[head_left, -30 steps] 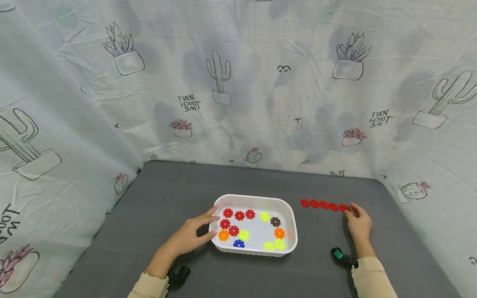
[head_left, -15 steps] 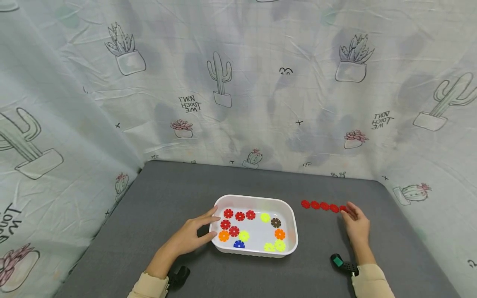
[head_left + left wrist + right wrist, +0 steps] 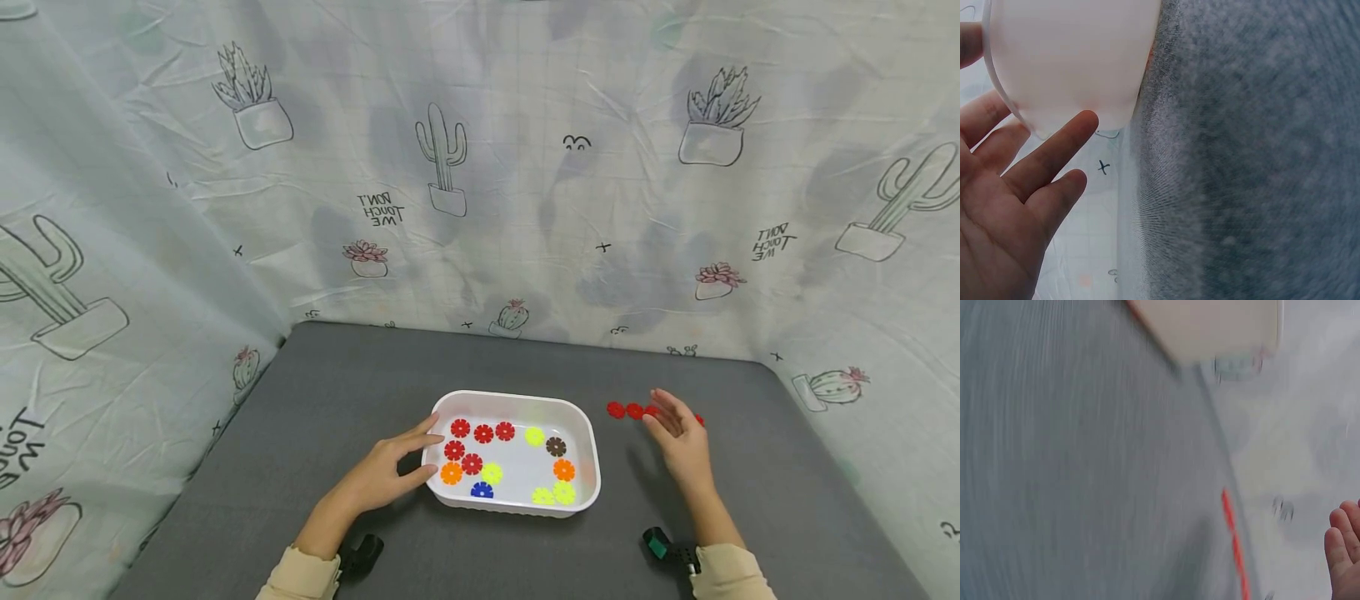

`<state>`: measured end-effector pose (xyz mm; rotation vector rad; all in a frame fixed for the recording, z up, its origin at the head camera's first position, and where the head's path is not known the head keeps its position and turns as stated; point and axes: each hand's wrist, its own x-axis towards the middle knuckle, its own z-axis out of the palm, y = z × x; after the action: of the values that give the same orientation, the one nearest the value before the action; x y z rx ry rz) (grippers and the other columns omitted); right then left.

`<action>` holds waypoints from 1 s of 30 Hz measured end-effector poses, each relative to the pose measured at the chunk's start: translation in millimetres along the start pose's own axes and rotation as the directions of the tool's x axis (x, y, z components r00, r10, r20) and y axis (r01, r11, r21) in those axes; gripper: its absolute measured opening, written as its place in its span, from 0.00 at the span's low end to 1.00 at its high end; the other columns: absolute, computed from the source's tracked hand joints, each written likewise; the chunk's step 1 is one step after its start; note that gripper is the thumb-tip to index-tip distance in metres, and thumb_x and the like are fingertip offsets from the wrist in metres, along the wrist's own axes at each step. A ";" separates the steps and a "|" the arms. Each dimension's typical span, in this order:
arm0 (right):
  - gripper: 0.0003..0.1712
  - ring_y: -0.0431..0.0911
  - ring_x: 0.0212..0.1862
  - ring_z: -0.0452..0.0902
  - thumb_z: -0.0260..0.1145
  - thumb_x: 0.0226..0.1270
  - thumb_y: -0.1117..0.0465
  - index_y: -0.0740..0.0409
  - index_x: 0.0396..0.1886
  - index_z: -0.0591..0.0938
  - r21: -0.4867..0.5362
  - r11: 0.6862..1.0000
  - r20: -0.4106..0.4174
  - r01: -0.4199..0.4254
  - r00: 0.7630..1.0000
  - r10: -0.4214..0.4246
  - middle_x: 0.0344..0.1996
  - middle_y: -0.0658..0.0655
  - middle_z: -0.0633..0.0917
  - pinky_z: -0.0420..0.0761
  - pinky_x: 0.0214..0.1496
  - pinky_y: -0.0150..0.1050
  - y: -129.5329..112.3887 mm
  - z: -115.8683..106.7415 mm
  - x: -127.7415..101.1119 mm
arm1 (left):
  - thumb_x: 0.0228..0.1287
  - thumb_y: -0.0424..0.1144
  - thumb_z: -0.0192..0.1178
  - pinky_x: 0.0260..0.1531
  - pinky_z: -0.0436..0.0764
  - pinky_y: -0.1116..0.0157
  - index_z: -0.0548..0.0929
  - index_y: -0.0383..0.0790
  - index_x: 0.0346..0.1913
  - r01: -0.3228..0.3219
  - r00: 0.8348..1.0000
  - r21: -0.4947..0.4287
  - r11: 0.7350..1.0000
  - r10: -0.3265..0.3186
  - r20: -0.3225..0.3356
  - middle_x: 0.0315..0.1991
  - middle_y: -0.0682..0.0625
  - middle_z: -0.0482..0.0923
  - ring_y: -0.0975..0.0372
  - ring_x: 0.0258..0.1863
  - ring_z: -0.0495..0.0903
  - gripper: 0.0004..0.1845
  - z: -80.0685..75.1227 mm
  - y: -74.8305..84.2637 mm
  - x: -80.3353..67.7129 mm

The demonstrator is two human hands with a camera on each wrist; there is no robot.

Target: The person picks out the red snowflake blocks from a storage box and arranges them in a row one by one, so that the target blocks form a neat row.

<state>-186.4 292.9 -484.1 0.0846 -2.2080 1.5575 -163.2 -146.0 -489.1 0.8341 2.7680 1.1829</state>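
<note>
A white plastic basin (image 3: 517,504) sits on the grey table, holding several notched plastic discs. My left hand (image 3: 378,475) rests on its left end with relaxed, spread fingers. In the left wrist view, some fingers (image 3: 991,115) pass behind the rim and others lie outside the wall. To the basin's right runs a row of red notched discs (image 3: 616,410), blurred in the right wrist view. My right hand (image 3: 686,450) hovers over that row and covers its middle; its fingers are loosely extended and I see nothing in them.
Inside the basin are red discs (image 3: 460,428), orange (image 3: 564,470), yellow (image 3: 535,437), brown (image 3: 556,447) and blue (image 3: 482,490) ones. A patterned cloth (image 3: 517,225) hangs behind the table. Black wrist devices (image 3: 362,557) sit beside both sleeves.
My right hand has left the right end of the red row and moved left across it. The left hand and basin stay where they were.
</note>
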 end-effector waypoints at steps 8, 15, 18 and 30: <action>0.27 0.40 0.55 0.71 0.63 0.56 0.68 0.64 0.58 0.70 0.103 0.994 0.119 0.031 0.992 -0.043 0.55 0.66 0.73 0.70 0.53 0.21 -36.9 39.7 -5.4 | 0.58 0.53 0.56 0.58 0.67 0.52 0.73 0.48 0.58 0.009 1.000 0.001 1.000 -0.009 -0.002 0.66 0.57 0.58 0.61 0.63 0.62 0.25 0.3 -0.8 0.0; 0.25 0.51 0.57 0.69 0.62 0.57 0.69 0.65 0.56 0.70 0.187 0.982 0.218 -0.014 0.976 -0.028 0.55 0.64 0.74 0.69 0.55 0.23 -59.4 80.0 -9.3 | 0.58 0.56 0.54 0.58 0.67 0.52 0.73 0.48 0.58 -0.004 1.000 0.005 1.000 0.004 -0.002 0.67 0.56 0.58 0.61 0.63 0.62 0.26 1.0 -2.9 0.3; 0.25 0.52 0.58 0.69 0.63 0.58 0.64 0.62 0.56 0.71 0.208 0.977 0.276 -0.035 0.961 -0.024 0.55 0.61 0.75 0.70 0.57 0.28 -66.3 95.9 -9.0 | 0.58 0.55 0.55 0.57 0.67 0.52 0.73 0.48 0.58 -0.006 1.000 0.004 1.000 0.006 -0.001 0.67 0.56 0.58 0.61 0.63 0.62 0.26 0.4 -2.7 0.1; 0.24 0.57 0.58 0.68 0.62 0.60 0.63 0.65 0.56 0.70 0.152 0.985 0.427 -0.079 0.904 0.007 0.55 0.64 0.74 0.65 0.62 0.50 -97.8 135.4 -6.8 | 0.58 0.56 0.55 0.57 0.67 0.52 0.73 0.49 0.58 0.017 1.000 0.019 1.000 -0.017 0.004 0.66 0.57 0.58 0.61 0.63 0.63 0.26 1.2 -1.9 -0.4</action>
<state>-193.9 132.6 -437.2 0.4714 -2.4043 1.8924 -163.5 -146.4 -491.3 0.8118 2.7819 1.1531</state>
